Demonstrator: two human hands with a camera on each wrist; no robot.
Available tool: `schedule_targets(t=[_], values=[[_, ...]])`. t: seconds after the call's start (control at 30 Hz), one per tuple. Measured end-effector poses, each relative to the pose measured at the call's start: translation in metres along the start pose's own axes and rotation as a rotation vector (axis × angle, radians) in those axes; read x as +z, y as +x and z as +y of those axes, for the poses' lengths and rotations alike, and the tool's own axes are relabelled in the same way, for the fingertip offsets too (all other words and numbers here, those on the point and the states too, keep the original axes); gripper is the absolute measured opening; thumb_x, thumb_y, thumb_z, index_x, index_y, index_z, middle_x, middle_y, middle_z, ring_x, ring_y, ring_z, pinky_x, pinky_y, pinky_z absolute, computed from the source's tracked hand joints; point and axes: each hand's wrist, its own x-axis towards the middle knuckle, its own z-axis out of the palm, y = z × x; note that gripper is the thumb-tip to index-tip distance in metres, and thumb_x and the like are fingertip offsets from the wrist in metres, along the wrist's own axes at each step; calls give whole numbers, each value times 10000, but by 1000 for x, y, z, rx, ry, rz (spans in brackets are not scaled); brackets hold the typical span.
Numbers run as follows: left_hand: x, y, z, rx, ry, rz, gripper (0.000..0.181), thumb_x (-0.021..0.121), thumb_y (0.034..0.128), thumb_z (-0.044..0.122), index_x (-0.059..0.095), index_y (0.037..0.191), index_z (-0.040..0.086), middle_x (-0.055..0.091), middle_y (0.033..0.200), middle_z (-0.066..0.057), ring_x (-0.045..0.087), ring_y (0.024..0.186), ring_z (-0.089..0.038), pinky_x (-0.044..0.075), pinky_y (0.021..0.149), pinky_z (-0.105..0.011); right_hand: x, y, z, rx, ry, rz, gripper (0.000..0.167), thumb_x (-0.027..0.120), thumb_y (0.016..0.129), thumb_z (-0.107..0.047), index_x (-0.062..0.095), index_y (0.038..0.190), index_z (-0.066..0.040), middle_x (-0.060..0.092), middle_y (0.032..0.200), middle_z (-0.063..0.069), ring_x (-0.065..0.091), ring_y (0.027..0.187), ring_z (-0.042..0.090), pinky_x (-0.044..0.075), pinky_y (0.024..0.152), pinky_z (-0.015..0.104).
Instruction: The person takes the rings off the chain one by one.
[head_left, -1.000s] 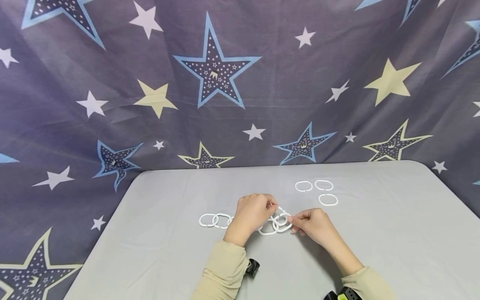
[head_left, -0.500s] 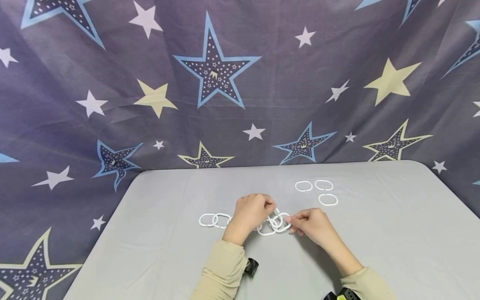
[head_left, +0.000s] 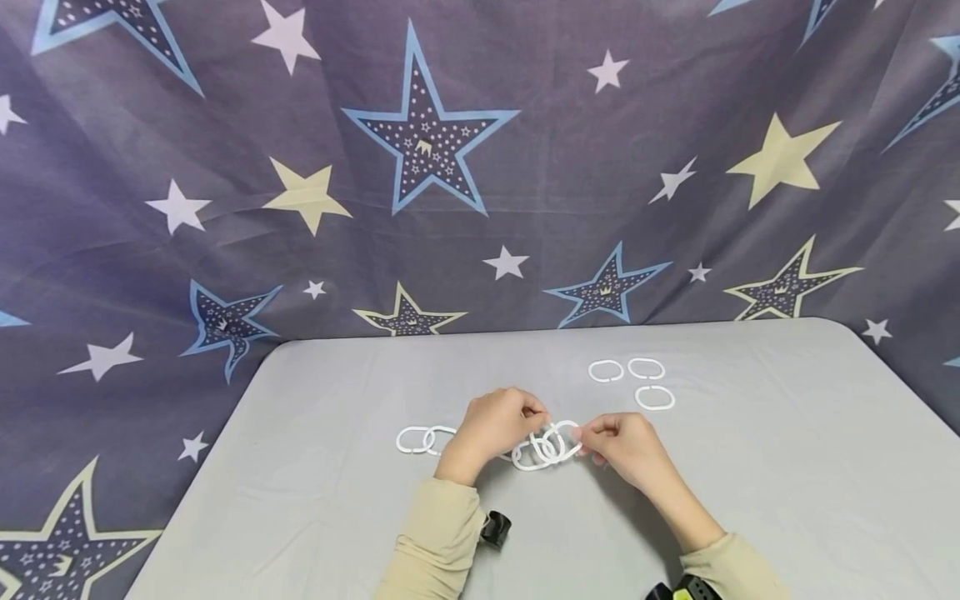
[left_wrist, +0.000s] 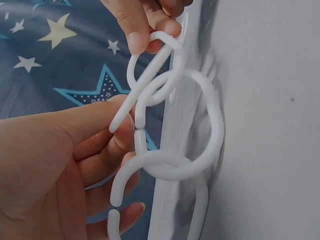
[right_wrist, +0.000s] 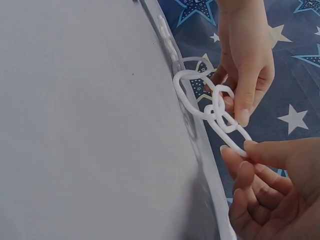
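Note:
White oval plastic links form a chain along the table, its left end link [head_left: 412, 440] lying flat. My left hand [head_left: 495, 425] pinches one link between thumb and forefinger; in the left wrist view that link [left_wrist: 142, 85] is tilted and a larger link [left_wrist: 215, 120] hangs beside it. My right hand [head_left: 626, 446] pinches the outer end of the rightmost link [head_left: 567, 427]. Seen from the right wrist, this link [right_wrist: 227, 139] runs from my right fingertips [right_wrist: 250, 147] to the links by the left hand [right_wrist: 247, 75]. The left hand and wrist hide the chain's middle.
Three separate white links lie farther back on the right: one [head_left: 605, 371], another [head_left: 646, 368] beside it, and a third [head_left: 655, 398] nearer. The grey table [head_left: 337, 500] ends at a dark curtain with stars [head_left: 480, 167].
The left hand has shifted slightly left and the held links have changed angle between the hands. The right hand has barely moved, still pinching its link. The view has shifted a little.

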Motion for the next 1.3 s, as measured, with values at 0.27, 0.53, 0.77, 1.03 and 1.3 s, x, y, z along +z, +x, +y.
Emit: schedule_targets(t=[0.27, 0.53, 0.77, 1.03, 1.3], values=[[-5, 0, -10, -28, -116, -67, 174, 657, 950, 337, 781, 993, 222, 685, 850, 151, 578, 729, -56, 466, 735, -331, 2, 0, -1, 5, 22, 15, 70, 701, 840, -43, 749, 826, 6, 684, 655, 55, 578, 541, 142, 453, 498, 242], [-5, 0, -15, -43, -158, -129, 204, 644, 957, 330, 773, 1018, 185, 713, 910, 104, 642, 855, -107, 485, 852, -423, 7, 1, 2, -4, 27, 8, 54, 741, 831, -46, 738, 809, 2, 675, 649, 54, 573, 536, 153, 447, 486, 239], [-4, 1, -18, -25, -157, -156, 208, 635, 960, 336, 776, 1006, 191, 705, 885, 117, 636, 851, -87, 485, 866, -425, 8, 1, 2, -5, 26, -12, 49, 743, 830, -42, 734, 804, -2, 674, 650, 54, 575, 542, 149, 449, 490, 237], [-10, -2, -20, -30, -176, -160, 205, 632, 961, 325, 774, 999, 182, 701, 897, 98, 622, 850, -94, 481, 864, -417, 8, 1, 2, -4, 46, -32, 53, 752, 825, -44, 737, 808, 4, 680, 649, 56, 571, 535, 134, 450, 492, 229], [-16, -2, -16, -52, -195, -99, 204, 621, 970, 329, 764, 1014, 190, 676, 826, 127, 591, 788, -75, 470, 827, -383, 7, 0, 2, 11, 43, -53, 77, 760, 826, -50, 733, 810, 20, 679, 645, 62, 565, 525, 127, 474, 507, 240]])
